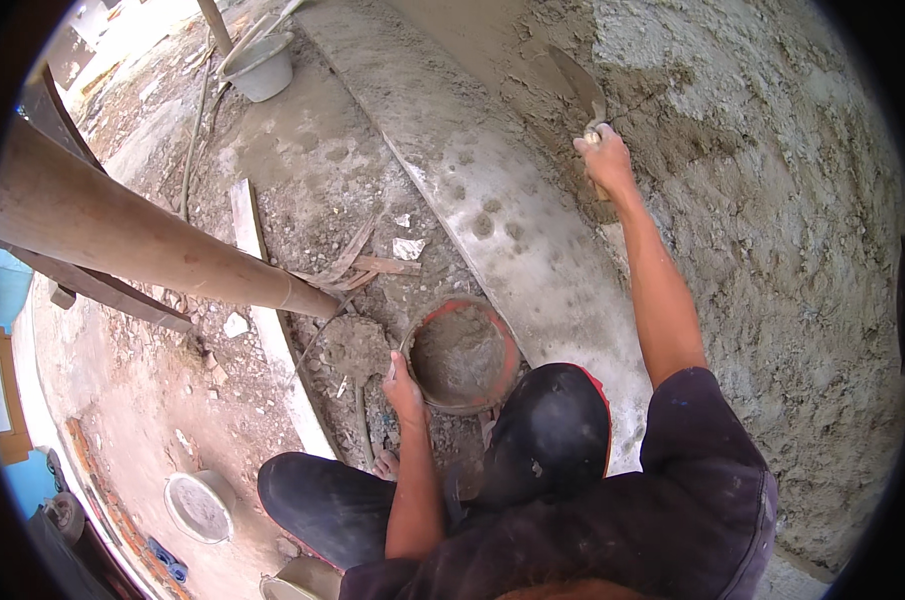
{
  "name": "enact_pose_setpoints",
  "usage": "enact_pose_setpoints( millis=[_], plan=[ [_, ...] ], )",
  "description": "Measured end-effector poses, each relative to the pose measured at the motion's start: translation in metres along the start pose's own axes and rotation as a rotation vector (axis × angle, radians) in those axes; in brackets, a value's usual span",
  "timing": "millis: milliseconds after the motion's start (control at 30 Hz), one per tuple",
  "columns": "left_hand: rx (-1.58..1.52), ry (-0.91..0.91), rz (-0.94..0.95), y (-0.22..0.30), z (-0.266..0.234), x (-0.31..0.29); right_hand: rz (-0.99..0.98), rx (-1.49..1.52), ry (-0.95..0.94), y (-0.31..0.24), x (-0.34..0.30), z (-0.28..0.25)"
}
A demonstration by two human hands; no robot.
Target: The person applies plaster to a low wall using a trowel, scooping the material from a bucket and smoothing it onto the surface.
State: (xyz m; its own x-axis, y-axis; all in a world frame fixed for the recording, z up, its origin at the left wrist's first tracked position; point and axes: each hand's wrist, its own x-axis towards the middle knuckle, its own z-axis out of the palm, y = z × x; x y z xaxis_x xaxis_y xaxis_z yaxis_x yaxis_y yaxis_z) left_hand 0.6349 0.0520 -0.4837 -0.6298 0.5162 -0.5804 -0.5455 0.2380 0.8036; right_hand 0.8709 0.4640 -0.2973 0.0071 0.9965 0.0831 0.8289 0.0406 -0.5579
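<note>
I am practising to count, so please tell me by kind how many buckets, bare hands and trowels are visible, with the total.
Buckets: 4 (upper bucket, orange-rimmed bucket, lower-left bucket, cut-off bucket at bottom edge)
Hands: 2 (left hand, right hand)
Trowels: 1 (trowel in right hand)
Total: 7

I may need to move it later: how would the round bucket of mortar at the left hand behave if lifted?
The bucket would probably feel heavy for its size, given the grey mortar inside. Lifted only at the rim beside the left hand, it would likely tilt, being wide and round.
</note>
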Motion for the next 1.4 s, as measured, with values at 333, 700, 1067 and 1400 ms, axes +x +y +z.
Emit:
enact_pose_setpoints(
  millis=[333,700,1067,1400],
  plan=[
    [-0.079,-0.019,0.003,0.018,0.010,-0.010,-0.047,0.784,0.089,-0.021,-0.044,0.034],
    [0.000,-0.024,-0.012,0.019,0.008,-0.014,-0.071,0.361,0.067,-0.017,0.101,0.161],
    [-0.031,-0.062,-0.043,0.012,0.003,-0.007,0.227,-0.176,-0.064,-0.010,0.003,0.109],
    [-0.089,-0.021,-0.049,0.024,0.011,-0.014,0.061,0.001,0.290,0.027,-0.074,0.020]
  ],
)
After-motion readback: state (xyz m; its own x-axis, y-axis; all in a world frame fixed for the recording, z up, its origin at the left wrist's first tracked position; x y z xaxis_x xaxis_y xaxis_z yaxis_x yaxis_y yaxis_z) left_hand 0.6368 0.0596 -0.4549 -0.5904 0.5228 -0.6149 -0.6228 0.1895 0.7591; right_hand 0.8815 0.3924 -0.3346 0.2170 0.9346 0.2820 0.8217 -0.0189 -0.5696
